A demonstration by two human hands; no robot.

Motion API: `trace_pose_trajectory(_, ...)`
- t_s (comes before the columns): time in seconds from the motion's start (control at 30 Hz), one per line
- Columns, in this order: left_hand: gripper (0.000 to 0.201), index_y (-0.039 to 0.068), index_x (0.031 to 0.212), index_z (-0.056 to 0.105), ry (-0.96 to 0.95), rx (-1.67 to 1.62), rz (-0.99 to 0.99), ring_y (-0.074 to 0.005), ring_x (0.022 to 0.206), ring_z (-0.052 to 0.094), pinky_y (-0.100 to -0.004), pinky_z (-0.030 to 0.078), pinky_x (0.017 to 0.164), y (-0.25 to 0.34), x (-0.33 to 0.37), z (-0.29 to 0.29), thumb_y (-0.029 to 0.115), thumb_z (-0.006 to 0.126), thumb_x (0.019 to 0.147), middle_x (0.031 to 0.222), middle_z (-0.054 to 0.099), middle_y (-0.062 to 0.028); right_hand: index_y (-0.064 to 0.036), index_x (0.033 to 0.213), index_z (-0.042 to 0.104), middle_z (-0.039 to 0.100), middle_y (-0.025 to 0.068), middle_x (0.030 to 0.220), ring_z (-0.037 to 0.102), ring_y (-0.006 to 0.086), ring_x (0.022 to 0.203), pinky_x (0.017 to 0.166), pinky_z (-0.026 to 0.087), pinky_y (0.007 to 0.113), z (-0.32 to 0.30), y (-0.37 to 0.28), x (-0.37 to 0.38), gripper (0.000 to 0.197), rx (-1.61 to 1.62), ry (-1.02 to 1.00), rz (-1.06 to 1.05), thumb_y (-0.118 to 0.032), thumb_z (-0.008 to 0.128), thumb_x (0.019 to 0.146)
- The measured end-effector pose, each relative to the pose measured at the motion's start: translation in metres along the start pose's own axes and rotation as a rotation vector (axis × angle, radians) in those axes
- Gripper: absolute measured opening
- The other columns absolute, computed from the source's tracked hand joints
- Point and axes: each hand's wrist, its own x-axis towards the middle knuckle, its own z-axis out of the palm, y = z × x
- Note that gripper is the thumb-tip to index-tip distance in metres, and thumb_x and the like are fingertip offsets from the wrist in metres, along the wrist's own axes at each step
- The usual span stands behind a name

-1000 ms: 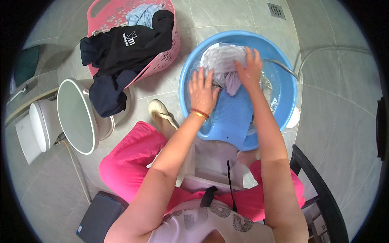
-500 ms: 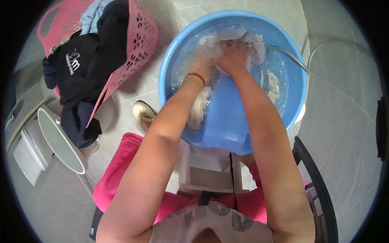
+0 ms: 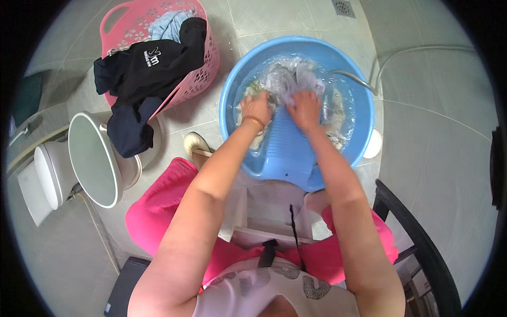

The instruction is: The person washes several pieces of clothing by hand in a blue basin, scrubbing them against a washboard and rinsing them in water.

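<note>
A blue round tub (image 3: pixel 228 108) of sudsy water holds wet washing and a built-in ribbed washboard (image 3: pixel 293 140). My right hand (image 3: pixel 305 110) is closed on a bunched, wet pale grey garment (image 3: pixel 294 76) above the top of the washboard. To its left, my left hand (image 3: pixel 257 107), with a red bracelet at the wrist, has its fingers bent over wet cloth at the garment's left side. A yellowish-green patch of fabric (image 3: pixel 254 87) shows just beyond those fingers. Another pale wet cloth (image 3: pixel 337 119) floats at the tub's right side.
A pink basket (image 3: pixel 212 61) heaped with dark clothes (image 3: pixel 158 71) stands at the far left. Below it is a white bucket (image 3: pixel 95 158). A grey hose (image 3: pixel 359 79) hangs over the tub's right rim. A black chair (image 3: pixel 417 232) is at the lower right; a drain (image 3: pixel 343 8) lies beyond.
Both hands have come up out of the water toward me, bringing the pale garment above the surface. The view has shifted, showing more of the basket, bucket and far floor.
</note>
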Motion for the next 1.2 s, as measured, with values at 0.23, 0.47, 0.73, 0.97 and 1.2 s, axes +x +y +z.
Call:
trace_pose_trajectory(0.23,0.058,-0.003,0.119,0.047,0.027,-0.589,-0.171,-0.0409,0.1,0.056,-0.0444,0.043,0.088,0.002,-0.07,0.038,0.035,0.062,0.079,0.104,0.059,-0.0285,-0.012,0.087,0.064,0.055,0.0071,0.091,0.048,0.0306,0.094,0.079,0.04,0.044,-0.009,-0.029,-0.168,0.024,0.192,-0.091,-0.164,-0.022,0.069,0.066)
trace_pose_trajectory(0.47,0.033,-0.006,0.098,0.062,-0.101,-0.496,-0.13,-0.0372,0.099,0.058,-0.0417,0.046,0.085,0.022,-0.109,0.026,0.016,0.053,0.075,0.1,0.06,-0.028,-0.0079,0.085,0.063,0.056,0.0106,0.088,0.049,0.0321,0.092,0.077,0.043,0.041,-0.049,-0.03,-0.194,0.026,0.294,0.032,-0.171,-0.027,0.069,0.068)
trace_pose_trajectory(0.73,0.026,-0.008,0.079,0.062,-0.352,-0.304,-0.03,-0.0299,0.051,0.06,-0.0403,0.049,0.05,-0.003,-0.133,0.03,0.013,0.049,0.071,0.069,0.062,-0.0218,-0.008,0.094,0.065,0.057,0.0147,0.096,0.05,0.0333,0.097,0.084,0.043,0.04,-0.064,-0.024,-0.248,0.031,0.345,0.012,0.064,-0.028,0.067,0.071)
trace_pose_trajectory(0.97,0.022,-0.005,0.083,0.062,-0.611,-0.07,0.257,-0.0283,0.056,0.063,-0.0395,0.048,0.05,0.052,-0.2,0.036,0.009,0.052,0.069,0.069,0.063,-0.0193,-0.009,0.099,0.063,0.057,0.0147,0.098,0.049,0.0337,0.1,0.088,0.042,0.041,-0.052,0.0,-0.313,0.031,0.161,-0.121,0.141,-0.021,0.068,0.071)
trace_pose_trajectory(1.2,0.014,0.001,0.085,0.059,-0.067,-0.835,0.066,-0.0213,0.061,0.062,-0.0345,0.051,0.053,0.062,-0.16,-0.075,0.012,0.053,0.079,0.071,0.061,-0.0115,-0.008,0.1,0.061,0.056,0.0154,0.096,0.05,0.0353,0.097,0.084,0.042,0.041,-0.091,0.015,-0.285,0.03,0.373,0.183,0.186,-0.016,0.067,0.072)
